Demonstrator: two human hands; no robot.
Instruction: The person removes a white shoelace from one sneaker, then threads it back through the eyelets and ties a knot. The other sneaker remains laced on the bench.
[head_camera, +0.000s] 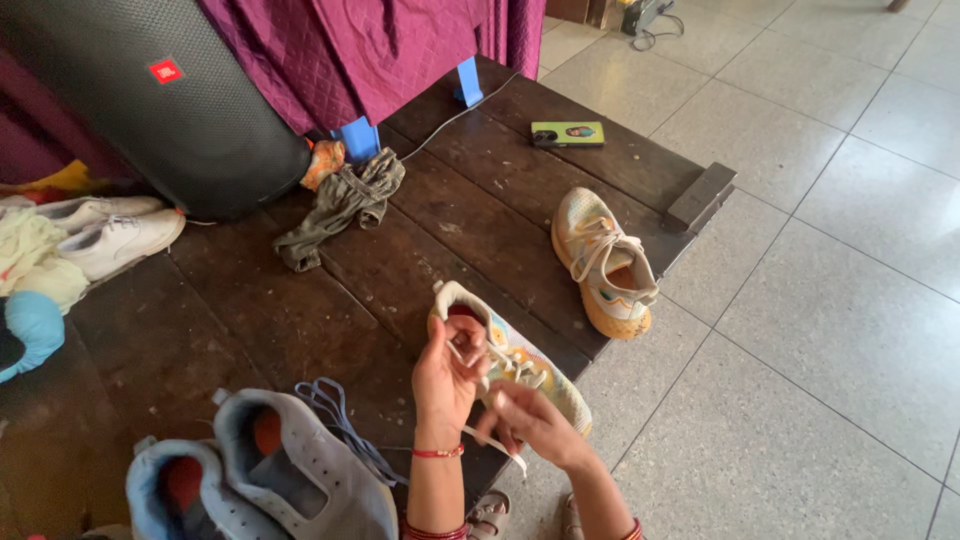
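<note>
A dark wooden table (300, 300) fills the left and middle of the room's view, standing on pale floor tiles. At its far left corner sits a big black speaker (150, 100) against purple cloth. Near left lie two grey-blue sneakers (270, 470), and a white pair (110, 235) rests further back on the left. A crumpled olive cloth (340, 205) lies mid-table, a phone (567, 133) at the far edge.

Toward the right edge sits one cream and orange sneaker (605, 265), laced. Its mate, the cream sneaker (510, 360), lies at the near edge, right under the person's hands.

Both forearms come up from the bottom of the view, wrists raised above the shoe. The left hand (445, 380) is upright, palm turned inward, its fingers curled and pinching the white lace (470, 355) near the eyelets. The right hand (530, 425) sits lower and nearer, knuckles up, fingers pressed together on another stretch of the same lace, which trails down off the table's edge.
</note>
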